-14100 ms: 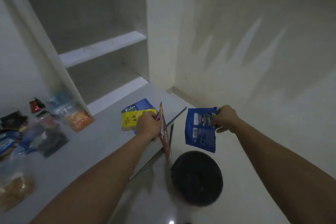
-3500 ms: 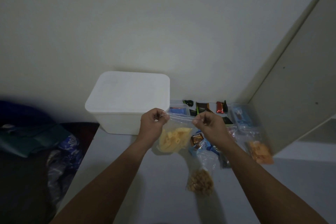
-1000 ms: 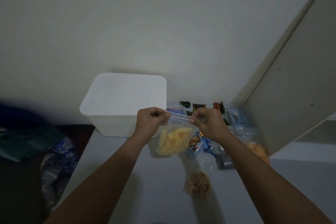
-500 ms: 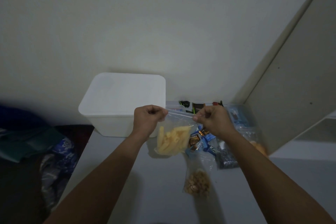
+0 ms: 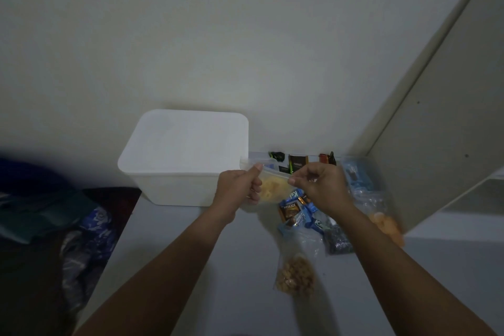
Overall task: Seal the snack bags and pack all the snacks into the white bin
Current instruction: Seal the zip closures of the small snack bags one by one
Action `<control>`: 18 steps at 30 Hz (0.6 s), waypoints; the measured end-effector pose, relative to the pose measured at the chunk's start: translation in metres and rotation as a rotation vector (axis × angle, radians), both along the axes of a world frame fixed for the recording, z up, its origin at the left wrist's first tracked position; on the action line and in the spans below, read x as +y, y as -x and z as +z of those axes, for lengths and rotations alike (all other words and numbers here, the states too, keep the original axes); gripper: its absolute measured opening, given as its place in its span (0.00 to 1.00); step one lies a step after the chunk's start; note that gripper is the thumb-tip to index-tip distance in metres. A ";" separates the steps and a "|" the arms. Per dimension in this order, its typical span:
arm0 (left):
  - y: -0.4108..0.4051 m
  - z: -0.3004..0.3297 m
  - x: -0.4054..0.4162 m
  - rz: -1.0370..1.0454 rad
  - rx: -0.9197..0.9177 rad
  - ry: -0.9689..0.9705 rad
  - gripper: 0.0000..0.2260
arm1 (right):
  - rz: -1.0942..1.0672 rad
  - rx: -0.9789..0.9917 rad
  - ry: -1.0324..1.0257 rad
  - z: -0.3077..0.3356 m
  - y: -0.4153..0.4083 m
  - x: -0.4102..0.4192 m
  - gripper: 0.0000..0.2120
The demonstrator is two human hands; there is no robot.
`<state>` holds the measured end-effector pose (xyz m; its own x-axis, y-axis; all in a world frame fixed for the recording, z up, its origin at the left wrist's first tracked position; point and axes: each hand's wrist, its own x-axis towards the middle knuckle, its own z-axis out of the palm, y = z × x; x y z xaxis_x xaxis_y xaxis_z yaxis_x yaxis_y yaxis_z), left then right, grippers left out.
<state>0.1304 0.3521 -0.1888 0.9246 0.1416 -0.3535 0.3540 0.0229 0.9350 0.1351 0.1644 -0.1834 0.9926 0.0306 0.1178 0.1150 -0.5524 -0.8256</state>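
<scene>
Both hands work the sealing step: left hand (image 5: 240, 185) and right hand (image 5: 320, 188) each pinch the zip strip of the clear bag of yellow snacks (image 5: 274, 189), raised between them. Just beyond the left hand sits the white bin (image 5: 174, 188), seemingly lidded. Next, I judge: finish pressing, then open it.

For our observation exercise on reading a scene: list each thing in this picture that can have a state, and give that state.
White bin: lid on, closed.
Zip bag of yellow snacks: held up, top edge pinched at both ends.
Left hand: shut on the bag's top edge.
Right hand: shut on the bag's top edge.
Bag of round brown snacks: lying on the table, seal unclear.
</scene>
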 end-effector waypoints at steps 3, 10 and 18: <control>-0.001 0.000 -0.005 -0.007 0.037 0.062 0.18 | 0.003 0.003 -0.005 -0.007 0.001 0.000 0.06; 0.002 -0.004 -0.006 -0.002 0.077 0.149 0.08 | 0.046 -0.006 -0.004 -0.018 0.006 -0.002 0.04; 0.006 -0.011 -0.008 -0.072 -0.010 0.144 0.05 | 0.122 0.111 -0.115 -0.013 0.007 0.003 0.06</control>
<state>0.1249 0.3440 -0.1997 0.9342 0.0231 -0.3561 0.3502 0.1322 0.9273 0.1278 0.1669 -0.1964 0.9895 0.1437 0.0172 0.0796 -0.4413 -0.8938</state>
